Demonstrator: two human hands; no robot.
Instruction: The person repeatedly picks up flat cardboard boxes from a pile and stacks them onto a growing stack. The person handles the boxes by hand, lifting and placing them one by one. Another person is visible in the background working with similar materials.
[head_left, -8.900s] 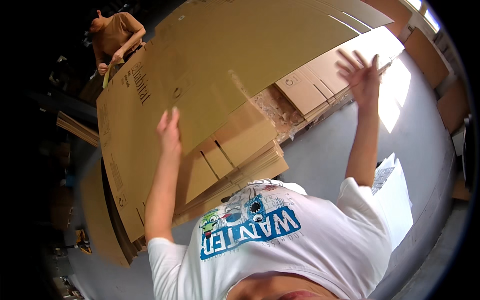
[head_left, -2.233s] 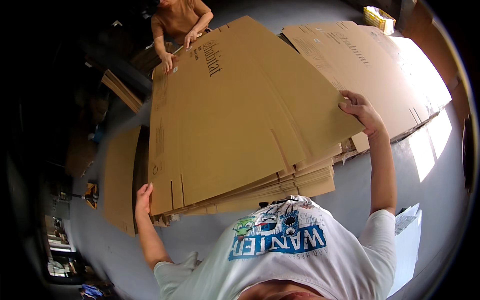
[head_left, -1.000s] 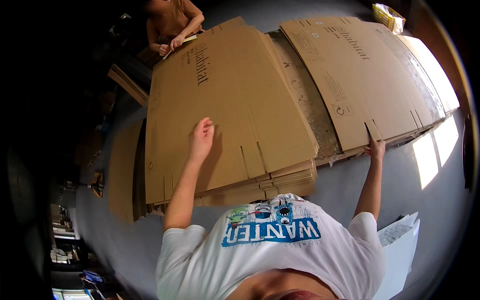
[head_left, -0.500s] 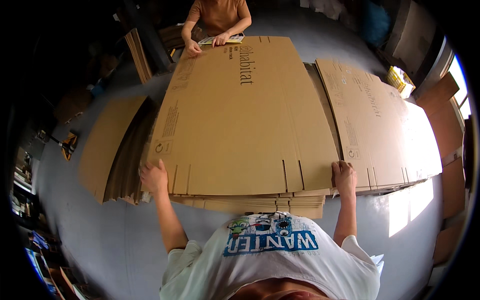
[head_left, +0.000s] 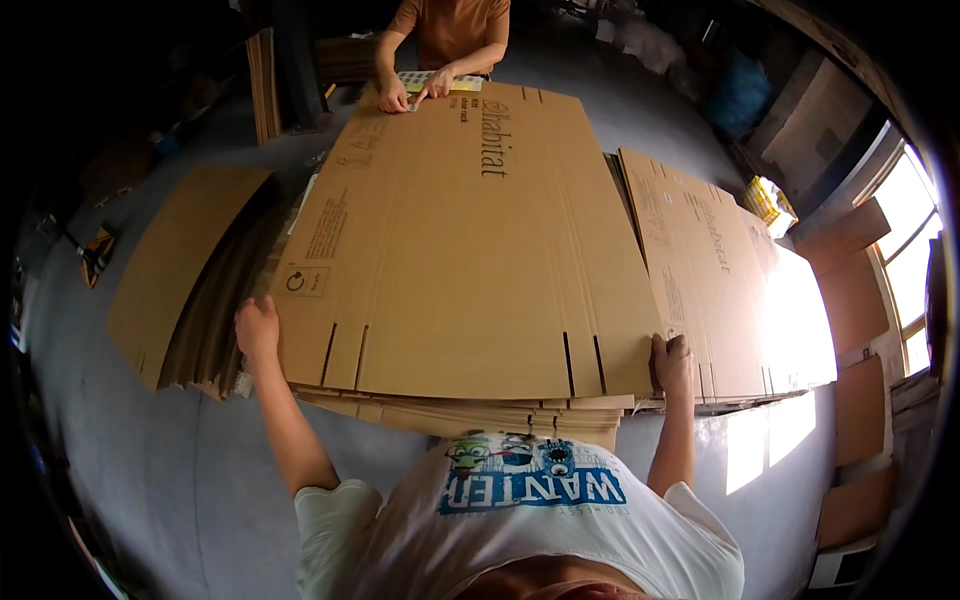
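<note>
I have both hands on the top flattened cardboard box [head_left: 460,240], which lies flat on the stack of flattened boxes [head_left: 480,415] in front of me. My left hand [head_left: 257,330] is curled over the sheet's near left corner, and my right hand [head_left: 672,362] clasps the near right corner with the fingers wrapped over the edge, so each hand is grasping the sheet. By my reading, the step in hand is squaring this sheet on the stack; the next move calls for an even nudge from both corners so that the near edge sits flush with the sheets just below my grip. Both arms reach forward, fairly straight, spread wide to the sheet's two corners. At the far end from my grip, another person's hands [head_left: 415,95] rest on the sheet's edge with a printed paper [head_left: 440,82]. To the right of my right hand lies a second cardboard stack [head_left: 720,280]; beyond my left hand, a third pile [head_left: 180,270].
</note>
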